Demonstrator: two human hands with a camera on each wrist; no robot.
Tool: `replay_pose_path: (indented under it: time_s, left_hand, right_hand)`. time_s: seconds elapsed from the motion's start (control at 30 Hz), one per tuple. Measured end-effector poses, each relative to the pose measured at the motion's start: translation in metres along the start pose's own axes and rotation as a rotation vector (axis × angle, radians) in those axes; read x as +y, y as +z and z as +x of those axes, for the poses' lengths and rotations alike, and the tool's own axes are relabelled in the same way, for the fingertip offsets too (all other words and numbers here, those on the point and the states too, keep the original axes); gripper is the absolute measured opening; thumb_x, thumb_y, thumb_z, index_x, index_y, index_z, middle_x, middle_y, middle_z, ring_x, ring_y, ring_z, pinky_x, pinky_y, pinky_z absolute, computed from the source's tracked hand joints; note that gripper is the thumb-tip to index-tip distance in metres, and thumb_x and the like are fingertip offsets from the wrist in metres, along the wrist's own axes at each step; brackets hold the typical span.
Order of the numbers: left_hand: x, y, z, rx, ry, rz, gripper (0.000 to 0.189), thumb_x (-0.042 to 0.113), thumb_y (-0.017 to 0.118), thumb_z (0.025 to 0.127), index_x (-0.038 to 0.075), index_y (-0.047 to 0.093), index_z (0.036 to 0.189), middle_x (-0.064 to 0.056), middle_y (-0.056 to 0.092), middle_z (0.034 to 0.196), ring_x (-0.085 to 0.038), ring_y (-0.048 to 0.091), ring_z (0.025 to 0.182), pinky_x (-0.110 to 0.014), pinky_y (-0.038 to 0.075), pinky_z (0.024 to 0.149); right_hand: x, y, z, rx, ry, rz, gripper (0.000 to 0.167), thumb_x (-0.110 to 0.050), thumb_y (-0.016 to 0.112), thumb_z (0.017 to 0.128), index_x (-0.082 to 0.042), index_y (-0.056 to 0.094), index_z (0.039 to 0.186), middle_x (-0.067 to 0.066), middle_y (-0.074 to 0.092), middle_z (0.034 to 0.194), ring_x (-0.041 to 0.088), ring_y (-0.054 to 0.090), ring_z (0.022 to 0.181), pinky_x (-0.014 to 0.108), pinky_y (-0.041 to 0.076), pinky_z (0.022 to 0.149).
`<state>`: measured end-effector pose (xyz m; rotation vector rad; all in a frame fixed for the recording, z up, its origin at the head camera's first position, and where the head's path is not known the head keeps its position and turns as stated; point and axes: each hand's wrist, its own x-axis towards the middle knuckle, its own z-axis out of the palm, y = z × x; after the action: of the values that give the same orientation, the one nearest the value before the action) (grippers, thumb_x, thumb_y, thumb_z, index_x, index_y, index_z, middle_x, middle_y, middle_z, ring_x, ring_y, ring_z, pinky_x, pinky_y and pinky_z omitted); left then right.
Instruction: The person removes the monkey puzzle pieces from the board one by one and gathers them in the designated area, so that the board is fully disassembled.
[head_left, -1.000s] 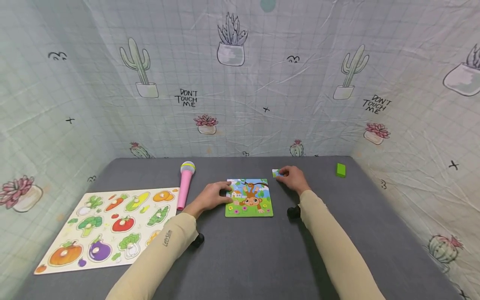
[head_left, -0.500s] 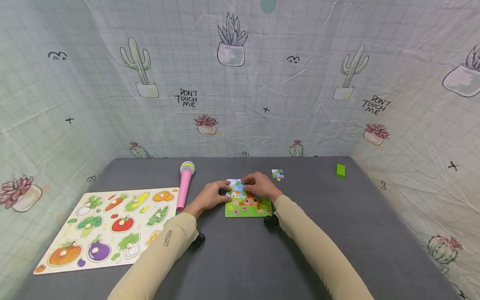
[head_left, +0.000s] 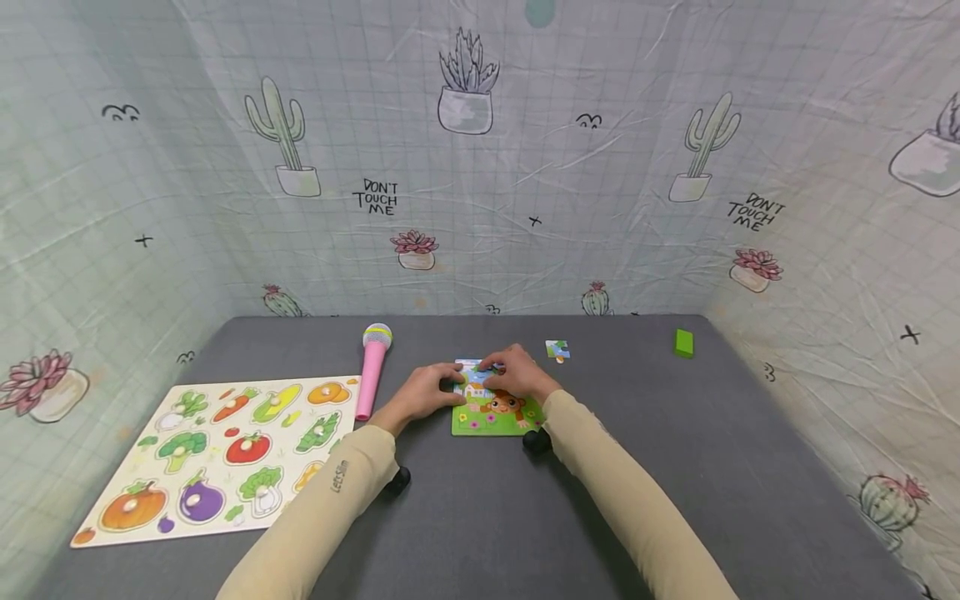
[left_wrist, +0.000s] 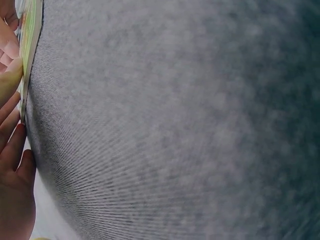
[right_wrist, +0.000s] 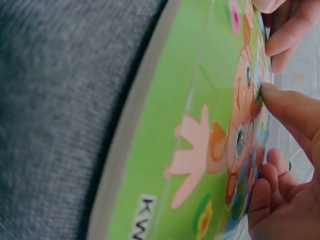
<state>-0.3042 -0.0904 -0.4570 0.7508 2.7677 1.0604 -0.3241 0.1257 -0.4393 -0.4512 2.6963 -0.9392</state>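
A square jigsaw puzzle [head_left: 480, 425] with a hanging monkey lies flat in the middle of the table. My left hand [head_left: 422, 392] grips its left edge, thumb and fingers bent at the side. Over the upper part of the picture is my right hand [head_left: 522, 375], its thumb and fingertips touching the surface. Whether they pinch a piece is hidden. Close up in the right wrist view, the puzzle [right_wrist: 155, 130] shows green grass and the monkey's face. One loose puzzle piece [head_left: 557, 350] rests beyond its top right corner. Only the puzzle's edge [left_wrist: 33, 40] shows in the left wrist view.
On the left lies a white vegetable peg board [head_left: 285, 450], with a pink toy microphone [head_left: 371, 375] beside it. A green block [head_left: 683, 343] sits at the far right. Behind the grey table [head_left: 480, 517] hangs a cactus-print cloth [head_left: 480, 250].
My right hand has left the loose piece at the upper right and come left over the puzzle, then shifted slightly further left. My left hand stays at the puzzle's left edge.
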Motion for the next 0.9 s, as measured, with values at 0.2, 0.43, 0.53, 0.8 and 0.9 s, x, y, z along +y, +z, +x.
replay_pose_path:
  time_s: [0.2, 0.43, 0.53, 0.8, 0.9]
  left_hand:
    - [0.000, 0.000, -0.001, -0.008, -0.027, -0.004, 0.034, 0.019, 0.076, 0.086, 0.003, 0.071, 0.115, -0.012, 0.056, 0.139, -0.032, 0.046, 0.132, -0.046, 0.037, 0.109]
    - [-0.001, -0.001, 0.001, 0.000, -0.002, 0.005, 0.033, 0.019, 0.077, 0.085, 0.002, 0.071, 0.113, -0.014, 0.057, 0.138, -0.033, 0.048, 0.131, -0.046, 0.038, 0.109]
    - [-0.001, -0.001, 0.001, -0.001, -0.004, 0.003, 0.034, 0.019, 0.078, 0.084, 0.003, 0.071, 0.113, -0.013, 0.057, 0.138, -0.032, 0.048, 0.131, -0.045, 0.037, 0.109]
    - [0.000, -0.001, 0.001, -0.006, -0.013, 0.012, 0.035, 0.020, 0.077, 0.084, 0.003, 0.071, 0.114, -0.012, 0.056, 0.139, -0.031, 0.047, 0.132, -0.046, 0.036, 0.110]
    - [0.000, 0.000, 0.001, -0.007, -0.017, 0.013, 0.035, 0.020, 0.077, 0.085, 0.003, 0.071, 0.115, -0.012, 0.056, 0.139, -0.031, 0.047, 0.132, -0.045, 0.036, 0.110]
  right_hand:
    - [-0.002, 0.000, 0.000, 0.025, 0.019, -0.009, 0.021, -0.018, 0.068, 0.093, -0.019, 0.071, 0.113, 0.017, 0.042, 0.129, 0.036, 0.034, 0.117, 0.050, 0.037, 0.092]
    - [-0.002, -0.001, -0.002, 0.035, -0.005, -0.051, 0.025, -0.015, 0.067, 0.093, -0.017, 0.070, 0.118, 0.014, 0.047, 0.126, 0.033, 0.036, 0.116, 0.048, 0.036, 0.093]
    - [-0.001, -0.003, -0.003, 0.049, -0.015, -0.046, 0.029, -0.012, 0.067, 0.093, -0.015, 0.068, 0.121, 0.014, 0.046, 0.125, 0.031, 0.041, 0.113, 0.046, 0.040, 0.092]
    - [0.007, -0.006, -0.006, 0.101, -0.012, 0.012, 0.026, -0.010, 0.071, 0.090, -0.008, 0.063, 0.115, 0.012, 0.050, 0.117, 0.025, 0.053, 0.103, 0.041, 0.049, 0.088]
    - [0.009, -0.006, -0.007, 0.112, -0.015, 0.008, 0.025, -0.011, 0.071, 0.090, -0.008, 0.065, 0.114, 0.010, 0.053, 0.113, 0.024, 0.055, 0.101, 0.040, 0.050, 0.086]
